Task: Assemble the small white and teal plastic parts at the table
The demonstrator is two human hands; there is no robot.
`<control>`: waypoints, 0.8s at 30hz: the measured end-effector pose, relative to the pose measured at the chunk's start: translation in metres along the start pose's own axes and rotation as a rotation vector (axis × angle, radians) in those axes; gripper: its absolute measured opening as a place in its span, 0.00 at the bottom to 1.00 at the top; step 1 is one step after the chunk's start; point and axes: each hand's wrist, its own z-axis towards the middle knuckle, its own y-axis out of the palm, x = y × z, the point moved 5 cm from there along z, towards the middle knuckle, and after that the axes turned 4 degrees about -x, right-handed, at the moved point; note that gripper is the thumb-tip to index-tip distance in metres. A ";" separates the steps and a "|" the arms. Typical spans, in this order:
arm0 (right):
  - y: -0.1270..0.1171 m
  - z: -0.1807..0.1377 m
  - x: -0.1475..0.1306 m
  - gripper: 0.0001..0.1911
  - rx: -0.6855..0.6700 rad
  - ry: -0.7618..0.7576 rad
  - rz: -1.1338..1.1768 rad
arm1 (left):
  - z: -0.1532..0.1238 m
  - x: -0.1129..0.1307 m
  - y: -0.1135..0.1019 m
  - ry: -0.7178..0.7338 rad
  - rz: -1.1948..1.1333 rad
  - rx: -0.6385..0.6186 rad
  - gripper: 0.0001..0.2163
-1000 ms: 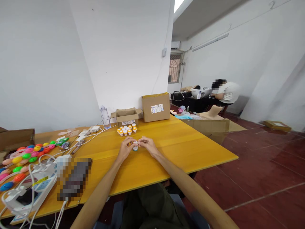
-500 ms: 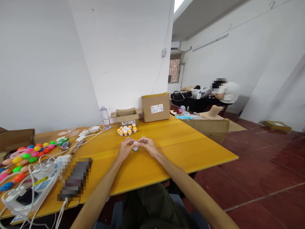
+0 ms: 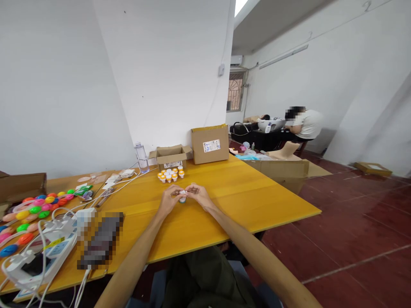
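Note:
My left hand [image 3: 169, 200] and my right hand [image 3: 200, 197] meet above the table, their fingertips pinching a small white piece with dark spots [image 3: 183, 192] from either side. Its exact kind is too small to make out. Directly below it stands a small container [image 3: 182, 199] with a pale top and greenish side, partly covered by my fingers. Just beyond my hands, a cluster of small white containers with orange rims [image 3: 169, 177] stands close together.
An open cardboard box [image 3: 171, 157], a taped carton [image 3: 210, 145] and a clear bottle [image 3: 141, 157] stand along the wall. At left are a phone [image 3: 102, 241], a power strip [image 3: 59, 252] with cables, and colourful small balls [image 3: 36, 209]. Another person [image 3: 310, 124] sits at the back right.
The spotted white piece has turned slightly between my fingertips and shows a little more of its face. My hands have barely moved.

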 end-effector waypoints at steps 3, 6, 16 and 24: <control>0.000 0.000 -0.002 0.17 0.001 -0.005 -0.009 | 0.000 -0.004 0.001 -0.053 -0.039 -0.007 0.12; 0.000 -0.001 -0.003 0.17 0.003 -0.010 -0.016 | -0.001 -0.007 0.003 -0.143 -0.093 -0.030 0.15; 0.000 -0.002 -0.004 0.15 -0.020 -0.028 -0.040 | 0.000 -0.007 0.002 -0.255 -0.211 -0.052 0.17; 0.001 -0.002 -0.005 0.16 -0.016 -0.038 -0.058 | -0.001 -0.008 0.002 -0.273 -0.221 -0.042 0.17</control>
